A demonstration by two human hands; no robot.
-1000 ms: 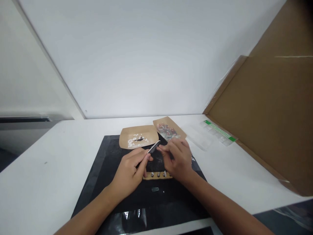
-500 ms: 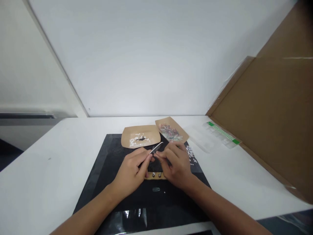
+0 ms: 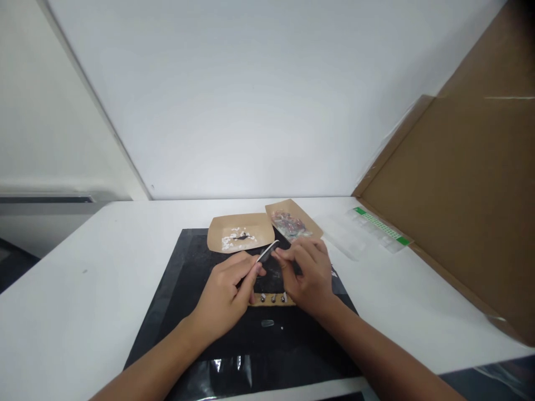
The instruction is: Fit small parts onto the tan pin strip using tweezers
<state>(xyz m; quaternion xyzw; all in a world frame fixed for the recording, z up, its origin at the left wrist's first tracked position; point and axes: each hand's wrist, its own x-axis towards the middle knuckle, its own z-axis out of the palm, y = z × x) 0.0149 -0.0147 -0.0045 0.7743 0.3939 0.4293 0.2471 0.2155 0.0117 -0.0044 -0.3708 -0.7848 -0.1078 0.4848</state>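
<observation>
Head view: both forearms reach in from the bottom edge and meet over a black mat (image 3: 175,289) spread on a white table (image 3: 75,289). The left hand (image 3: 223,295) lies palm-down with the wrist low, its fingers curled in and pinching the lower end of a slim black-and-white file (image 3: 267,252) between thumb and forefinger. The file slants up and to the right, its tip lifted off the mat. The right hand (image 3: 307,273) sits just beside it, knuckles up, fingers bent and drawn together at the tips right against the file's upper end. Something very small seems held there, but it is too tiny to make out.

Under the two hands, on the mat, lies a tan strip (image 3: 271,301) with three small shiny studs in a row, partly covered by the right palm. A small clear oval piece (image 3: 267,323) lies on the mat just in front of the strip.

Beyond the hands stand two brown paper trays: the left tray (image 3: 238,236) holds white bits and a dark piece, the right tray (image 3: 292,223) holds reddish bits. Farther right lie a clear plastic sheet with a green-edged strip (image 3: 378,225) and a leaning cardboard panel (image 3: 468,211).
</observation>
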